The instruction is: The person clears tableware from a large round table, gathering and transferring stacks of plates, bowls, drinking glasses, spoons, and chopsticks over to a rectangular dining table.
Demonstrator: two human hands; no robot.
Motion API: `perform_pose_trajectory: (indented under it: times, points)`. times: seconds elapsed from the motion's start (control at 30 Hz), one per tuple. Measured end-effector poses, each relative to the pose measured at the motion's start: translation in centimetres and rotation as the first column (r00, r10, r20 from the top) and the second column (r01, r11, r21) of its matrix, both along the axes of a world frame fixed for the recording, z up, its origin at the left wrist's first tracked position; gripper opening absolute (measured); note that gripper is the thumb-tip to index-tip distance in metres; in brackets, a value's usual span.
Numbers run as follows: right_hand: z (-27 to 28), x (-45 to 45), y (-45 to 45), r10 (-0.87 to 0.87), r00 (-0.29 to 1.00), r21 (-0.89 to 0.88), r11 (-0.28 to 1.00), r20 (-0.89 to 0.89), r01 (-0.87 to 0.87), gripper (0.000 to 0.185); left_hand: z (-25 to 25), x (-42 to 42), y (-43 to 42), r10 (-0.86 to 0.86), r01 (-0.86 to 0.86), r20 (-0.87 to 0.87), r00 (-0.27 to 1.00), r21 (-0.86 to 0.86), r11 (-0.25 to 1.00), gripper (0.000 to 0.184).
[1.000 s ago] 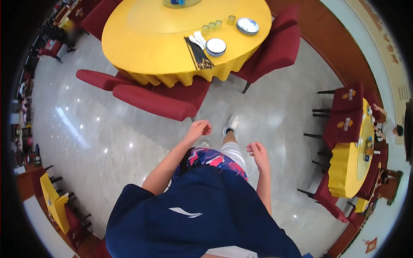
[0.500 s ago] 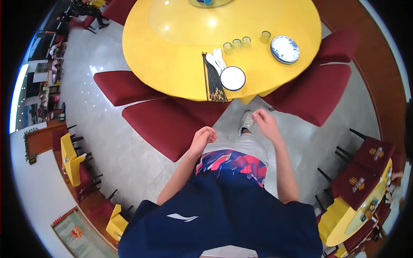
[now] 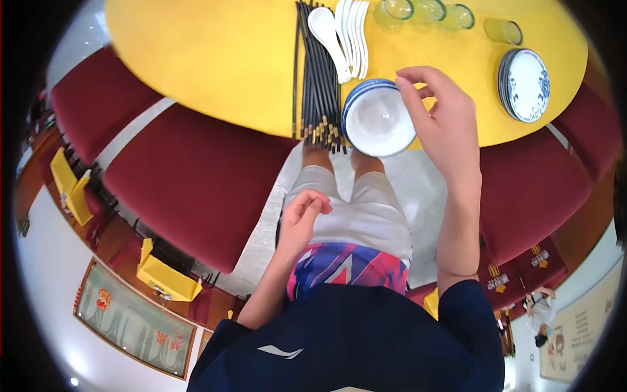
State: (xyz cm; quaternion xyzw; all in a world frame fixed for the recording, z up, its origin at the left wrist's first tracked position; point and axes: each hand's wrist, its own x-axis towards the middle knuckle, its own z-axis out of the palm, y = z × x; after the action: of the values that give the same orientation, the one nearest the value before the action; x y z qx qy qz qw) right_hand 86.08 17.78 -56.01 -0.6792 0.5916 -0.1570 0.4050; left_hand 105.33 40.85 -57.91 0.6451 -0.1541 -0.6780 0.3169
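Observation:
My right hand (image 3: 444,121) is over the table edge at a small stack of white bowls with blue rims (image 3: 380,123). Its thumb and forefinger are at the rim of the top bowl, with a gap between thumb and fingers; firm contact cannot be made out. My left hand (image 3: 304,219) hangs in front of my shorts, its fingers loosely curled and pressed together around nothing. Left of the bowls lies a bundle of black chopsticks (image 3: 320,85) with gold ends. White spoons (image 3: 353,39) lie beside them, one spoon (image 3: 328,39) resting on the chopsticks.
Several glasses (image 3: 431,9) stand along the yellow round table (image 3: 215,59), with another glass (image 3: 504,31) farther right. A stack of blue-patterned plates (image 3: 528,86) sits near the right edge. Dark red chairs (image 3: 196,176) flank me on the left, and another chair (image 3: 529,189) on the right.
I have come closer to the table, and the bowls, chopsticks and chairs appear larger. My right hand has reached forward to the bowls. My left hand stays low with curled fingers.

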Motion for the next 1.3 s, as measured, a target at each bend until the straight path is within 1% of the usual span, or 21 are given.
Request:
perform_pose_trajectory:
  times: [0.03,0.07,0.1,0.13,0.2,0.23,0.27,0.3,0.33,0.4,0.53,0.63,0.7,0.73,0.8,0.87,0.93,1.03,1.17,1.27,1.3]
  points:
    - [-0.5,0.5,-0.6,-0.057,0.998,0.016,0.998,0.006,0.057,0.021,-0.5,0.4,-0.8,0.011,-0.010,-0.009,1.000,0.063,0.998,0.016]
    - [-1.1,0.8,-1.3,-0.117,0.993,0.031,0.993,0.010,0.116,0.024,-1.3,0.9,-1.5,0.022,-0.019,-0.039,0.999,0.084,0.996,0.016]
    - [-1.9,1.2,-2.0,-0.120,0.992,0.059,0.991,-0.046,0.122,0.029,-2.0,1.4,-2.1,0.084,-0.074,-0.082,0.993,0.117,0.990,0.016]
    - [-2.9,1.4,-2.6,-0.110,0.991,0.075,0.990,-0.072,0.116,0.029,-2.7,1.7,-2.8,0.144,-0.125,-0.117,0.983,0.152,0.980,0.016]
    - [-4.7,2.0,-3.7,-0.059,0.986,0.133,0.988,-0.156,0.081,0.037,-3.3,2.2,-4.6,0.182,-0.155,-0.137,0.974,0.185,0.970,0.017]
    - [-5.3,2.3,-4.0,-0.058,0.983,0.150,0.985,-0.174,0.084,0.037,-3.4,2.4,-5.5,0.181,-0.156,-0.120,0.976,0.190,0.969,0.016]
    - [-5.9,2.6,-4.4,-0.018,0.976,0.125,0.991,-0.219,0.046,0.040,-3.6,2.6,-6.2,0.179,-0.157,-0.100,0.979,0.191,0.969,0.015]
    - [-6.2,2.9,-4.7,0.023,0.965,0.097,0.995,-0.262,0.003,0.043,-4.1,2.8,-6.5,0.203,-0.178,-0.124,0.971,0.190,0.966,0.015]
    - [-6.6,3.0,-5.2,0.023,0.962,0.099,0.995,-0.272,0.004,0.043,-4.4,2.9,-7.0,0.204,-0.176,-0.134,0.970,0.194,0.965,0.015]
    - [-7.0,3.1,-5.4,0.118,0.950,0.156,0.985,-0.290,-0.075,0.046,-4.7,3.1,-7.9,0.211,-0.184,-0.145,0.967,0.175,0.967,0.015]
    - [-7.7,3.3,-6.0,0.170,0.931,0.230,0.968,-0.322,-0.097,0.045,-4.5,3.7,-9.8,0.196,-0.168,-0.150,0.969,0.178,0.970,0.014]
    - [-8.3,3.4,-6.0,0.213,0.921,0.260,0.957,-0.326,-0.129,0.042,-4.6,4.6,-10.2,0.128,-0.104,-0.155,0.980,0.154,0.983,0.014]
    - [-8.6,3.3,-6.1,0.206,0.948,0.287,0.949,-0.242,-0.133,0.041,-4.8,4.9,-9.7,0.196,-0.176,-0.183,0.963,0.117,0.977,0.015]
    - [-8.6,3.2,-5.6,0.212,0.947,0.308,0.942,-0.242,-0.132,0.041,-4.9,4.9,-9.3,0.185,-0.170,-0.162,0.969,0.104,0.980,0.015]
    - [-9.0,3.0,-6.4,0.207,0.968,0.279,0.947,-0.141,-0.161,0.040,-4.7,4.7,-9.3,0.202,-0.186,-0.137,0.970,0.125,0.975,0.015]
    - [-8.7,3.3,-6.6,0.211,0.967,0.306,0.939,-0.141,-0.160,0.041,-4.6,4.3,-9.3,0.218,-0.204,-0.136,0.966,0.113,0.973,0.014]
    - [-8.6,3.4,-6.6,0.220,0.971,0.314,0.932,-0.096,-0.180,0.040,-4.0,4.3,-9.2,0.207,-0.192,-0.139,0.969,0.113,0.975,0.014]
    - [-9.0,2.9,-6.5,0.219,0.972,0.307,0.934,-0.085,-0.184,0.038,-3.8,3.1,-9.5,0.215,-0.201,-0.183,0.959,0.092,0.975,0.014]
    - [-9.1,3.1,-6.3,0.197,0.978,0.313,0.935,-0.073,-0.165,0.038,-3.8,2.0,-9.7,0.223,-0.208,-0.184,0.957,0.095,0.973,0.015]
    - [-9.1,3.1,-6.5,0.238,0.969,0.309,0.928,-0.059,-0.209,0.036,-4.0,1.6,-10.0,0.211,-0.200,-0.189,0.959,0.078,0.977,0.015]
    - [-9.0,3.2,-6.6,0.274,0.959,0.279,0.929,-0.075,-0.244,0.035,-4.0,1.5,-10.2,0.208,-0.197,-0.196,0.958,0.073,0.978,0.015]
